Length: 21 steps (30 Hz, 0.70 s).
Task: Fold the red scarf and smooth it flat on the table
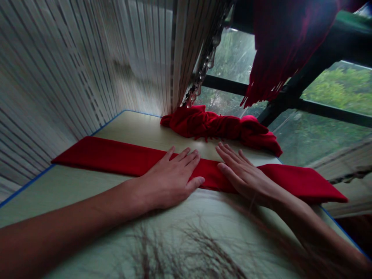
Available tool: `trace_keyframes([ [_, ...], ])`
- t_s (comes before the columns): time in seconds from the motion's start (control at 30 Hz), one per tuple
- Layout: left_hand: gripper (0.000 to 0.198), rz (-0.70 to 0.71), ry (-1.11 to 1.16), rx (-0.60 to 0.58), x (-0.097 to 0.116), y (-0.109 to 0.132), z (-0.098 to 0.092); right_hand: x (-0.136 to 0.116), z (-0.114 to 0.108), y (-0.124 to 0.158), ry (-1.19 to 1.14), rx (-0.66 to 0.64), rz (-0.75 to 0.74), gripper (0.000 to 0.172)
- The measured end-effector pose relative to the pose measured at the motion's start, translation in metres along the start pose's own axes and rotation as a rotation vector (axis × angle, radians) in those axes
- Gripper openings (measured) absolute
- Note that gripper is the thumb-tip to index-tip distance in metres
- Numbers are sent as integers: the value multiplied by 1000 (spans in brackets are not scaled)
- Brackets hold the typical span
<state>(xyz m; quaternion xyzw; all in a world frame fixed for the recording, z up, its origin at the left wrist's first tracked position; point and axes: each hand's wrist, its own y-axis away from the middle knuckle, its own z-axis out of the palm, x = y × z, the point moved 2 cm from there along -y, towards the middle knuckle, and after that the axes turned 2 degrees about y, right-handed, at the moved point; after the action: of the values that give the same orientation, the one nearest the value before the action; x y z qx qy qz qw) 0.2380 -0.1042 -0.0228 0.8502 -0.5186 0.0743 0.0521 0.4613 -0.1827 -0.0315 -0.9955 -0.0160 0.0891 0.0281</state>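
A long red scarf (113,155), folded into a flat strip, lies across the table (116,193). Its right end reaches past the table's blue edge. My left hand (171,180) rests flat on the middle of the strip, fingers stretched out and thumb apart. To the right of it, my right hand (247,174) lies on the same strip with its fingers extended. Neither hand grips anything. The cloth under both palms is hidden.
A crumpled heap of red cloth (215,126) lies along the table's far edge. Fringed red cloth (285,50) hangs before the window (232,54). A string curtain (87,58) borders the left side. Strands of hair (188,252) blur the foreground.
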Motion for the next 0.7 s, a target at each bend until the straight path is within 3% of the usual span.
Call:
trace_keyframes([
  [0.23,72,-4,2,-4,0,-1,-2,17,5,2,-12,-55,95,77],
  [0.37,73,-3,11,3,1,-1,-2,1,0,2,0,15,29,72],
  [0.5,77,-2,43,6,1,-1,-3,-19,3,2,35,-10,-74,70],
  [0.7,76,-17,47,5,1,0,-2,-20,8,1,54,-35,-90,70],
])
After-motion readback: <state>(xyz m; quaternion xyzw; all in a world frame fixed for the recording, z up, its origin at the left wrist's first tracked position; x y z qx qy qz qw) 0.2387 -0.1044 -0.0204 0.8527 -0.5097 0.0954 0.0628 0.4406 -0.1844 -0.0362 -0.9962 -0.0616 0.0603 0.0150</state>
